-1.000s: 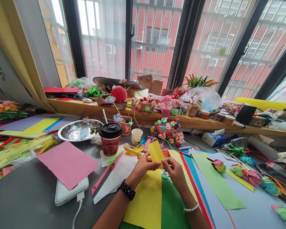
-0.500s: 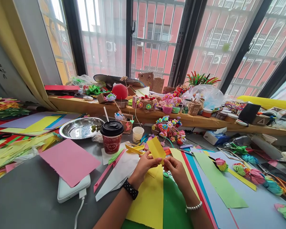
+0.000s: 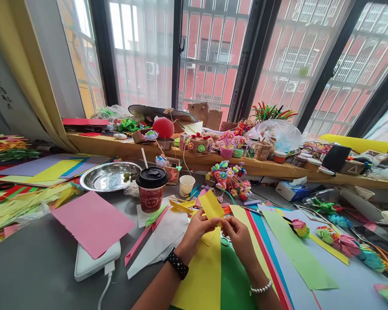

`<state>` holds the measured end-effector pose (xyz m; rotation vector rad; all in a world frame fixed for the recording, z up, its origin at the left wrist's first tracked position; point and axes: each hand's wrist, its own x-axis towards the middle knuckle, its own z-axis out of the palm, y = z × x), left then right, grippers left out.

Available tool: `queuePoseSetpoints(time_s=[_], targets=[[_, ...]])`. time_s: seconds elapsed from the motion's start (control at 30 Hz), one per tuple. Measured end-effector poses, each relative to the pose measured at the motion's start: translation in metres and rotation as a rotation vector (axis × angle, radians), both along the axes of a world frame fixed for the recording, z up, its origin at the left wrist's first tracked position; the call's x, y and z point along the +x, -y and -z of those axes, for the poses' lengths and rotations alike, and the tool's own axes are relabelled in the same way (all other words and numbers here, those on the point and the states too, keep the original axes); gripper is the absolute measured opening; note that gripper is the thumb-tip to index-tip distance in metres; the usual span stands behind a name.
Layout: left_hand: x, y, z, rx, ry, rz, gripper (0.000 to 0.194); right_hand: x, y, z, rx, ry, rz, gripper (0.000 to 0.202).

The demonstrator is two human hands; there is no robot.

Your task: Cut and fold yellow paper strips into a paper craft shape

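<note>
A small folded piece of yellow paper [image 3: 211,204] is held up between my two hands, its creased face toward me. My left hand [image 3: 198,230] grips its lower left edge between thumb and fingers. At the lower right corner, the fingertips of my right hand [image 3: 237,234] pinch the same paper. Beneath them lies a large yellow sheet [image 3: 200,275], next to a green sheet [image 3: 234,275]. The handles of a pair of scissors [image 3: 225,241] show partly behind my right hand.
To the left are a lidded cup with a straw [image 3: 151,191], a metal plate [image 3: 97,183], and pink paper [image 3: 92,224] over a white power bank [image 3: 97,262]. Coloured sheets and folded paper flowers [image 3: 345,244] lie right. A crowded ledge [image 3: 123,148] runs along the back.
The view has shifted slightly. Both hands keep hold of the yellow paper in nearly the same place, with the right fingers drawn a little closer together at its lower corner.
</note>
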<state>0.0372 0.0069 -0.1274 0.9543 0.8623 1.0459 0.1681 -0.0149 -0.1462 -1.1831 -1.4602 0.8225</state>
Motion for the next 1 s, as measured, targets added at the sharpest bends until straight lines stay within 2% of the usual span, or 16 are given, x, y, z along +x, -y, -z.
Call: queuePoseSetpoints(time_s=[0.2,0.33,0.57,0.83,1.0], targets=[[-0.0002,-0.0032,0.0002,-0.038,0.056,-0.042,0.049,0.0018,-0.0013,-0.0016,-0.070,-0.087,-0.060,0.031],[-0.0029,-0.0059,-0.0009,-0.005,0.049,-0.052,0.050,0.0015,-0.0011,-0.0032,-0.120,-0.126,-0.138,0.030],[0.0003,-0.0056,0.0015,0.079,0.075,-0.089,0.053,-0.0027,0.0035,-0.0080,-0.180,-0.261,-0.170,0.026],[-0.0003,-0.0038,-0.0021,0.100,0.044,-0.100,0.052,-0.0022,0.0004,-0.0050,-0.205,-0.230,-0.123,0.032],[-0.0046,-0.0075,-0.0021,0.084,-0.051,-0.055,0.055,0.0002,-0.0019,-0.0032,-0.111,-0.208,-0.038,0.034]])
